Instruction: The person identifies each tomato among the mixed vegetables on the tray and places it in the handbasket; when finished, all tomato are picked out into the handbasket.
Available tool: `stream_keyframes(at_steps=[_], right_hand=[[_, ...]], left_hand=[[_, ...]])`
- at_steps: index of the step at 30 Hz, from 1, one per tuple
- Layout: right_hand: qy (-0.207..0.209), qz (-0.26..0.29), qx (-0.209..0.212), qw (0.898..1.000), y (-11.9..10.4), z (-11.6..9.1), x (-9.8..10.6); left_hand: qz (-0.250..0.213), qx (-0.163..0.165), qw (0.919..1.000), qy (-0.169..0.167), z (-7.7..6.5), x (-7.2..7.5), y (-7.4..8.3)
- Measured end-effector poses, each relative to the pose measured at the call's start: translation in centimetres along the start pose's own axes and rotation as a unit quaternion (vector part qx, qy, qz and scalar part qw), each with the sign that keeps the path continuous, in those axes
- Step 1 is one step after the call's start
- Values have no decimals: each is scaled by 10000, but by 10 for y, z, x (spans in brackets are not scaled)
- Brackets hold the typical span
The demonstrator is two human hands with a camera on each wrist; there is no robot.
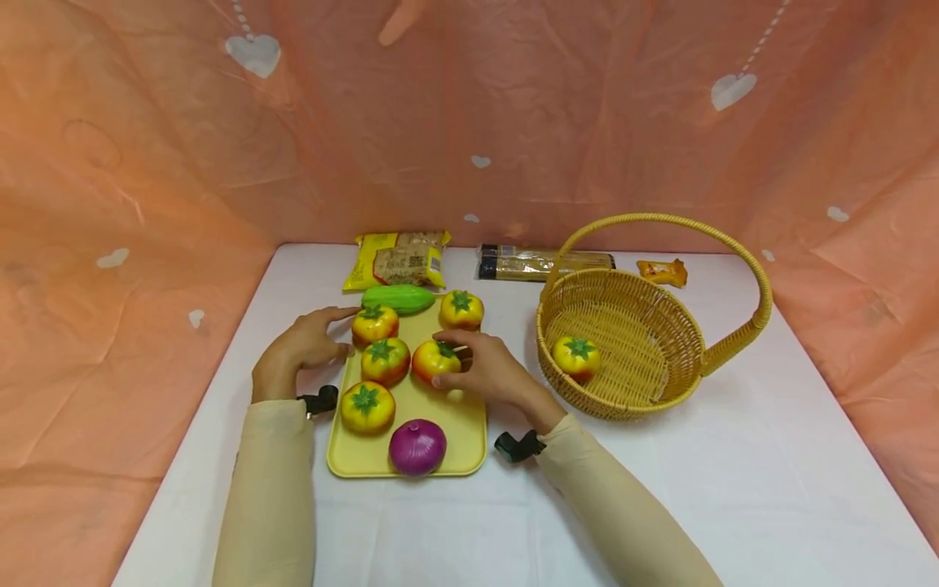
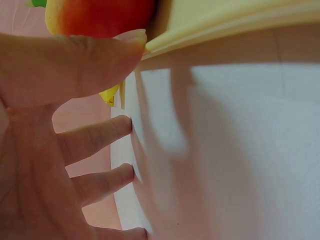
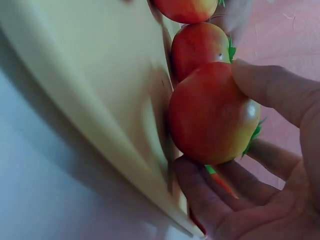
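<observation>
My right hand [image 1: 487,368] grips a red-and-yellow tomato [image 1: 433,363] over the yellow tray [image 1: 447,440]. In the right wrist view, thumb and fingers curl round that tomato [image 3: 212,117], another close behind it. At the tray's left edge is my left hand [image 1: 304,346], its thumb [image 2: 90,62] right at the rim and the other fingers spread straight over the white cloth. Several more tomatoes share the tray, one [image 1: 374,324] nearest the left hand. A purple onion [image 1: 417,447] sits at the tray's front, a green cucumber-like vegetable [image 1: 398,299] at its back.
Right of the tray stands a wicker basket [image 1: 623,408] with a tall arched handle; one tomato [image 1: 576,359] lies inside. Along the back are a yellow food bag [image 1: 399,261], a long clear packet of noodle-like sticks [image 1: 524,265] and a small orange wrapped snack [image 1: 663,272].
</observation>
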State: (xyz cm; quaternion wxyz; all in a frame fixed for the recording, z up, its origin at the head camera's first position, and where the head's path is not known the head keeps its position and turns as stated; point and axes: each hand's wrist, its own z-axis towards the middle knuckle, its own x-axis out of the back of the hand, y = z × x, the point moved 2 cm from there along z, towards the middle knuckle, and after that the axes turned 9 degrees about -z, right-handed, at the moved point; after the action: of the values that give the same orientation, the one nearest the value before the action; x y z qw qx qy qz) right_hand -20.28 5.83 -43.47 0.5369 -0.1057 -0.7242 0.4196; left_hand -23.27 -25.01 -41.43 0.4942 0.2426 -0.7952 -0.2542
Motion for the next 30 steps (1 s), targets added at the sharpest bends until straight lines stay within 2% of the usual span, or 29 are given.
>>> stream_keyframes(at_steps=[7, 11, 18, 23, 27, 30], right_hand=[[64, -143, -45, 9999, 3, -2, -2], [28, -205, 82, 9998, 3, -3, -5], [18, 104, 274, 9996, 2, -11, -3], [-30, 368, 614, 9974, -3, -33, 13], [-49, 582, 887, 9943, -3, -59, 36], [96, 655, 1011, 9927, 3, -82, 55]], left_hand=[[-38, 87, 10000, -25, 1, 1, -2], [-66, 99, 9999, -37, 1, 0, -4], [-96, 116, 9999, -45, 2, -1, -3], [-76, 50, 10000, 8, 2, -2, -3], [-22, -42, 10000, 29, 2, -2, -3], [-15, -7, 10000, -1, 1, -1, -2]])
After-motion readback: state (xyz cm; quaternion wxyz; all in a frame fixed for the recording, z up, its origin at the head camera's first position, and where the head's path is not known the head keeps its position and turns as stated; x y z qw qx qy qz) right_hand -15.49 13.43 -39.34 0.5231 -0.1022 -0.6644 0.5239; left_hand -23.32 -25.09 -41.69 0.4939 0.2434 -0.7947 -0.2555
